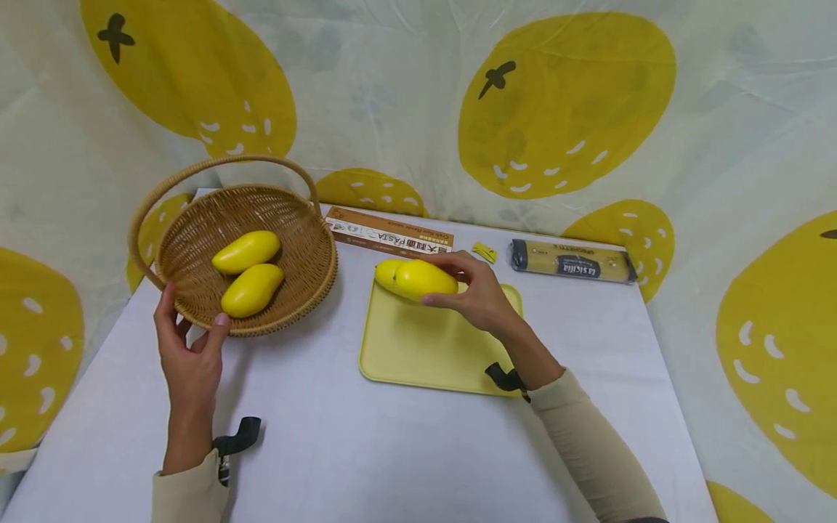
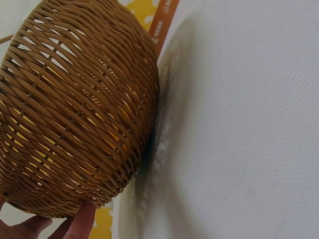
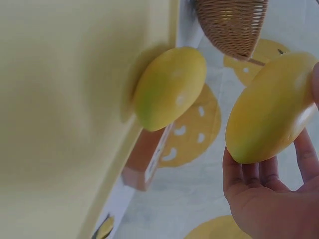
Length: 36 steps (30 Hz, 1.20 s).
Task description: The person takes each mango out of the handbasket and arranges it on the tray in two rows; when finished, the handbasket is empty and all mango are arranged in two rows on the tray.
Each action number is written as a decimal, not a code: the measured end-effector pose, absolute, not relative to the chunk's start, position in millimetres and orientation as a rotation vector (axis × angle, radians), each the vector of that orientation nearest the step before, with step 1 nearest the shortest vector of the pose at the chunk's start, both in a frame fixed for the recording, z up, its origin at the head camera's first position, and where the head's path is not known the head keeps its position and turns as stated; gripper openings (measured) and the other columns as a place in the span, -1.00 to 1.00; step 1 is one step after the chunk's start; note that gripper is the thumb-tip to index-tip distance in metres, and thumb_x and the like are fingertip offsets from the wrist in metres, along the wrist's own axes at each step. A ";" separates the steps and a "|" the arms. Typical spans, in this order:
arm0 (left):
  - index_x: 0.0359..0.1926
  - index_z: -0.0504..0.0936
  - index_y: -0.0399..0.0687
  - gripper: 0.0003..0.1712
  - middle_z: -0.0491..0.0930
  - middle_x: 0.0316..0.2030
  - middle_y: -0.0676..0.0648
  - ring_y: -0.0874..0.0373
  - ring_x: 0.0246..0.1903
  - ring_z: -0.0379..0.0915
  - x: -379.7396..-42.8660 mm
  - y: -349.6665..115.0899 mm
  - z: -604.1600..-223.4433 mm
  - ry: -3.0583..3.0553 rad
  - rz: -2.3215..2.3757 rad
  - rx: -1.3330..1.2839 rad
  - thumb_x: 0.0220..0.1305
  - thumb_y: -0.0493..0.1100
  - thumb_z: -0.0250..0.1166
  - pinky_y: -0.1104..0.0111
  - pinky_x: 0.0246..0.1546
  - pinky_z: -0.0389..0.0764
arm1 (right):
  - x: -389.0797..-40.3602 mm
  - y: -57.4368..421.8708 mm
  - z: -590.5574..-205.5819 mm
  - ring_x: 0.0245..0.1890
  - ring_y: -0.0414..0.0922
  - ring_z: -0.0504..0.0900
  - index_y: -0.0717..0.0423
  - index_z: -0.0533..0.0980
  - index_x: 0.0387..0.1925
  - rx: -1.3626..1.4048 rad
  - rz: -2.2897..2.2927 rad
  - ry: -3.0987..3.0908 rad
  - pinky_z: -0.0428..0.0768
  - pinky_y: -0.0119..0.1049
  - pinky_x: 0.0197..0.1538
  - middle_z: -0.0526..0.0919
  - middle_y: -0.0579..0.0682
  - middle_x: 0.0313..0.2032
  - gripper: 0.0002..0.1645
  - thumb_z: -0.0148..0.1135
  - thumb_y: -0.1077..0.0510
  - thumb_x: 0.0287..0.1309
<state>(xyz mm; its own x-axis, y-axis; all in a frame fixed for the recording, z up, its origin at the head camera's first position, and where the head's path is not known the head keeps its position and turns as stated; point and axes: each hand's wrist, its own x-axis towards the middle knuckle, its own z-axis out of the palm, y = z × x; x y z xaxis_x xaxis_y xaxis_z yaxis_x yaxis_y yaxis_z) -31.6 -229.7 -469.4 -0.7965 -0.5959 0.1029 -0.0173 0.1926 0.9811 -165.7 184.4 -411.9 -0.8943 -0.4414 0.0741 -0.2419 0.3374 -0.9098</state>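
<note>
My right hand holds a yellow mango above the far part of a pale yellow tray. A second mango lies at the tray's far edge, partly covered by the held one in the head view. In the right wrist view, the fingers and thumb sit around the held mango. On the left, my left hand grips the near-left rim of a brown wicker basket, thumb at the front. Inside it are two more mangoes, one farther back and one nearer.
Behind the tray lies an orange-brown pasta box. A small yellow item is beside it, then a spaghetti packet toward the right. The basket's arched handle stands up. A fruit-print cloth hangs behind the white table.
</note>
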 end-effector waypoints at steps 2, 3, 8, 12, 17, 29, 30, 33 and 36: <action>0.67 0.09 0.38 -0.01 0.13 0.63 0.11 0.00 0.49 0.18 -31.6 -229.9 -469.1 -2.008 -1.645 0.575 0.42 -0.25 0.38 0.37 0.35 0.52 | -165.9 191.0 -416.0 0.16 -0.10 0.59 -0.14 0.62 0.34 -0.599 -1.580 2.424 0.55 -0.02 0.41 0.66 -0.11 0.20 -0.27 0.65 0.07 0.12; 0.67 0.09 0.39 -0.01 0.13 0.63 0.11 0.00 0.49 0.18 -31.6 -229.9 -469.1 -2.008 -1.647 0.577 0.42 -0.25 0.38 0.37 0.35 0.52 | -166.2 194.4 -418.2 0.16 -0.10 0.60 -0.15 0.62 0.34 -0.590 -1.575 2.431 0.55 -0.01 0.41 0.66 -0.11 0.21 -0.27 0.65 0.07 0.12; 0.67 0.08 0.38 -0.01 0.13 0.63 0.10 -0.01 0.49 0.18 -32.0 -230.6 -470.2 -2.007 -1.648 0.569 0.42 -0.25 0.38 0.44 0.30 0.53 | -168.4 212.2 -427.6 0.15 -0.06 0.62 -0.20 0.63 0.33 -0.533 -1.539 2.455 0.54 0.04 0.41 0.68 -0.12 0.22 -0.29 0.64 0.02 0.13; 0.67 0.09 0.35 -0.01 0.14 0.62 0.09 -0.01 0.48 0.19 -31.9 -231.2 -471.2 -1.999 -1.641 0.550 0.42 -0.26 0.38 0.47 0.25 0.54 | -172.3 224.7 -432.9 0.18 -0.03 0.61 -0.21 0.63 0.32 -0.479 -1.505 2.470 0.51 0.05 0.43 0.69 -0.09 0.25 -0.30 0.64 0.01 0.13; 0.67 0.09 0.36 -0.01 0.14 0.62 0.09 0.00 0.48 0.19 -31.6 -231.0 -470.9 -2.001 -1.644 0.561 0.42 -0.25 0.38 0.45 0.28 0.54 | -175.9 238.5 -439.7 0.20 0.01 0.61 -0.16 0.63 0.33 -0.393 -1.478 2.482 0.53 0.05 0.38 0.65 -0.05 0.27 -0.28 0.65 -0.02 0.11; 0.68 0.06 0.39 -0.02 0.12 0.63 0.12 0.00 0.50 0.18 -32.2 -231.0 -468.2 -2.019 -1.642 0.598 0.44 -0.23 0.36 0.41 0.32 0.53 | -185.9 261.7 -458.0 0.26 0.10 0.63 -0.03 0.61 0.33 -0.296 -1.334 2.513 0.57 0.07 0.38 0.61 0.06 0.34 -0.29 0.63 0.11 0.14; 0.68 0.06 0.40 -0.01 0.12 0.63 0.13 0.00 0.50 0.18 -32.0 -231.0 -468.1 -2.021 -1.641 0.600 0.44 -0.22 0.37 0.40 0.33 0.53 | -186.6 262.2 -458.3 0.28 0.12 0.62 -0.02 0.61 0.33 -0.300 -1.318 2.521 0.57 0.08 0.39 0.61 0.08 0.34 -0.29 0.63 0.12 0.14; 0.68 0.06 0.40 -0.01 0.11 0.64 0.13 0.01 0.51 0.18 -32.0 -231.2 -467.6 -2.025 -1.638 0.599 0.44 -0.21 0.37 0.35 0.37 0.53 | -188.4 261.9 -458.0 0.33 0.14 0.59 0.00 0.62 0.32 -0.307 -1.270 2.551 0.55 0.09 0.42 0.59 0.09 0.34 -0.29 0.64 0.14 0.12; 0.68 0.06 0.40 -0.02 0.11 0.64 0.14 0.00 0.51 0.17 -32.5 -231.3 -467.4 -2.017 -1.648 0.596 0.44 -0.22 0.36 0.33 0.38 0.52 | -190.1 260.7 -457.4 0.36 0.15 0.56 0.01 0.62 0.32 -0.315 -1.217 2.582 0.52 0.09 0.45 0.60 0.10 0.33 -0.29 0.65 0.14 0.11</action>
<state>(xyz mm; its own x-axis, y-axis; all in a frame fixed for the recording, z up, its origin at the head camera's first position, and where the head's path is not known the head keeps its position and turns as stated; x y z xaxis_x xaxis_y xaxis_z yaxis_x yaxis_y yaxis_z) -32.5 -231.3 -467.4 -0.7976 -0.5976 0.0812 -0.0393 0.1859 0.9818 -190.1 260.7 -457.4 -0.9403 -0.3062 -0.1483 -0.0805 0.6237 -0.7775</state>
